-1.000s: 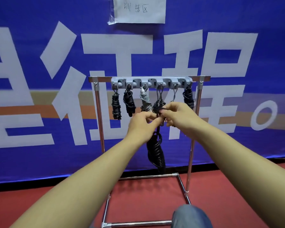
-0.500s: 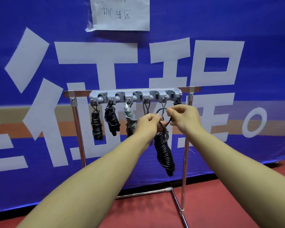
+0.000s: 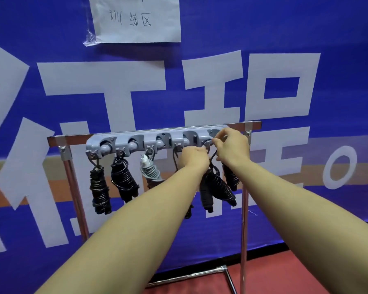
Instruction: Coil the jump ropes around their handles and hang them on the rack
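Right now the rack [image 3: 243, 209], a metal frame on the red floor in front of the blue banner [image 3: 338, 60], carries a grey hook strip [image 3: 149, 137] along its top bar, and everything else sits relative to that strip. Below its left part hang two black coiled ropes [image 3: 99, 189] and a grey one [image 3: 151, 172]; another black bundle hangs at the far right end, half hidden. The rope being hung [image 3: 218, 187] dangles under the strip's right part, its thin loop [image 3: 212, 154] drawn up toward a hook there. The left hand [image 3: 194, 155] pinches the rope just under the strip; the right hand [image 3: 229, 146] pinches the loop at the hook, fingers curled. Whether the loop has actually seated I cannot tell, since the fingers cover it.

Risks, as I judge them: letting go early would drop the bundle to the floor and loosen its coils; tugging sideways could knock the neighbouring bundle off; a snagged loop might catch only the hook's tip and slip.
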Demonstrator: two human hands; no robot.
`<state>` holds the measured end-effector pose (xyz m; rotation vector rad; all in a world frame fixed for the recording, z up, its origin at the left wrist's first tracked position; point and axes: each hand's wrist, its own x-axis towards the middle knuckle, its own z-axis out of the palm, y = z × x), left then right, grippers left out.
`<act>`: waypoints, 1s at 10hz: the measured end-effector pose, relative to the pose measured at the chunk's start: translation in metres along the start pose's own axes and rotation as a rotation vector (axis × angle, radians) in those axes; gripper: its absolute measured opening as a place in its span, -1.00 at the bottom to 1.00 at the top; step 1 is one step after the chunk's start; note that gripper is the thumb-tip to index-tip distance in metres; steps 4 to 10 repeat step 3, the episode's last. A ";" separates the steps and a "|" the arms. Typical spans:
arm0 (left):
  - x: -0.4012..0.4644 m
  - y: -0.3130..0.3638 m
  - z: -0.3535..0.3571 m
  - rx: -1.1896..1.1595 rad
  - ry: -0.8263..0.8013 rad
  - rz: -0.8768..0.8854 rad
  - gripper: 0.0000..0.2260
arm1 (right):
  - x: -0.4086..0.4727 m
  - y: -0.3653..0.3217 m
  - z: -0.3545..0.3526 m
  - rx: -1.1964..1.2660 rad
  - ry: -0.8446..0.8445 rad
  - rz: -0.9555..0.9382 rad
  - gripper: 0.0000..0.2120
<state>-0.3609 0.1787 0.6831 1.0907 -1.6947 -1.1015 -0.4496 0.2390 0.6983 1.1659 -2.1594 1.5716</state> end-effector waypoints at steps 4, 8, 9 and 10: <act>-0.030 -0.022 -0.029 0.158 -0.098 0.069 -0.82 | -0.026 0.012 -0.013 -0.201 -0.212 -0.026 -0.79; -0.030 -0.022 -0.029 0.158 -0.098 0.069 -0.82 | -0.026 0.012 -0.013 -0.201 -0.212 -0.026 -0.79; -0.030 -0.022 -0.029 0.158 -0.098 0.069 -0.82 | -0.026 0.012 -0.013 -0.201 -0.212 -0.026 -0.79; -0.030 -0.022 -0.029 0.158 -0.098 0.069 -0.82 | -0.026 0.012 -0.013 -0.201 -0.212 -0.026 -0.79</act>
